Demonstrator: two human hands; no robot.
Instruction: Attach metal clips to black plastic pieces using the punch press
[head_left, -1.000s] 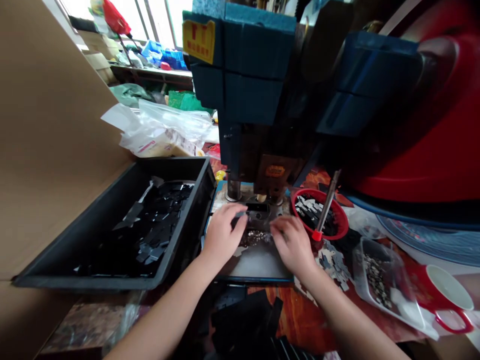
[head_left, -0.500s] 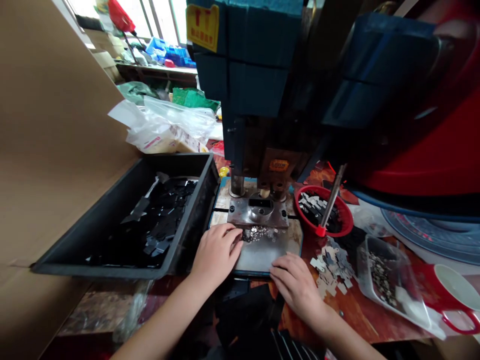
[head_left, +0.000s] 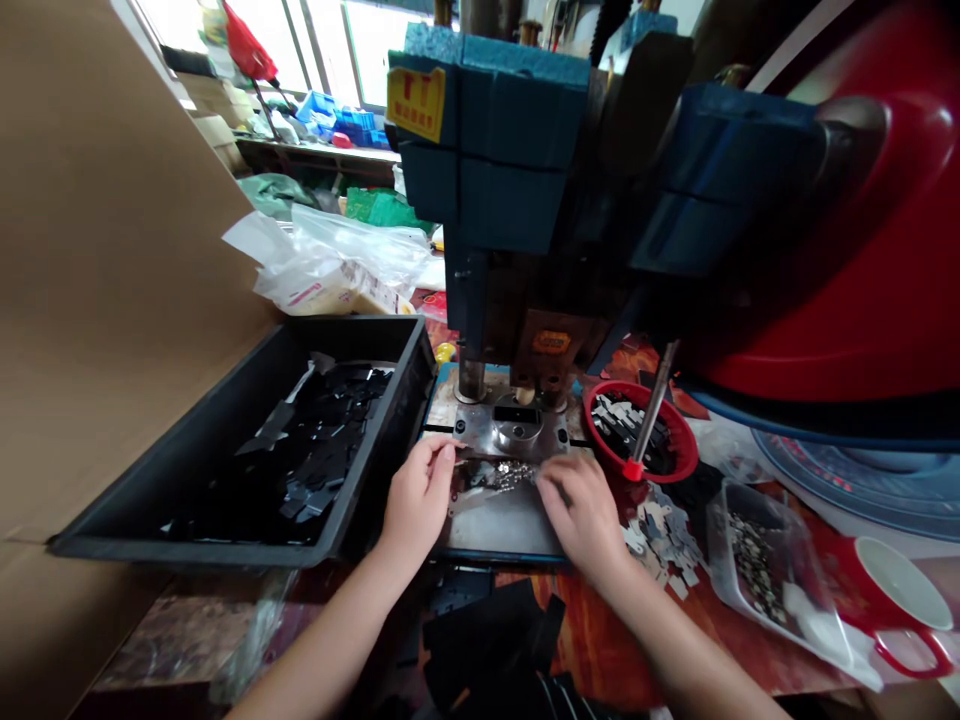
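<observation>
Metal bits (head_left: 514,474) sit in a loose, shiny heap on the flat metal plate (head_left: 502,528) of a blue press (head_left: 499,195), just on the near side of the bolted metal block (head_left: 480,432), between the two hands. Left hand (head_left: 417,497) at the plate's left edge, thumb and index finger drawn close together; can't tell if a thin piece is pinched at the tips. Right hand (head_left: 583,510) over the plate's right side, fingers half curled, tips near the right end of the heap; blurred, so can't tell if it has hold of anything.

Left: black tray (head_left: 187,555) with dark flat pieces (head_left: 330,440) inside, tall cardboard (head_left: 112,250) beyond its left side. Right of press: red bowl (head_left: 688,445) with light and dark pieces, metal rod (head_left: 657,410) slanting up in front of it. Nearer, grey flat pieces (head_left: 664,543) in a pile on the wooden table (head_left: 592,632). Farther right, clear tub (head_left: 718,545) with small metal parts, red mug (head_left: 844,572) next to it. Near side, below the plate: black sheets (head_left: 487,635). Far left: crumpled clear plastic (head_left: 364,240).
</observation>
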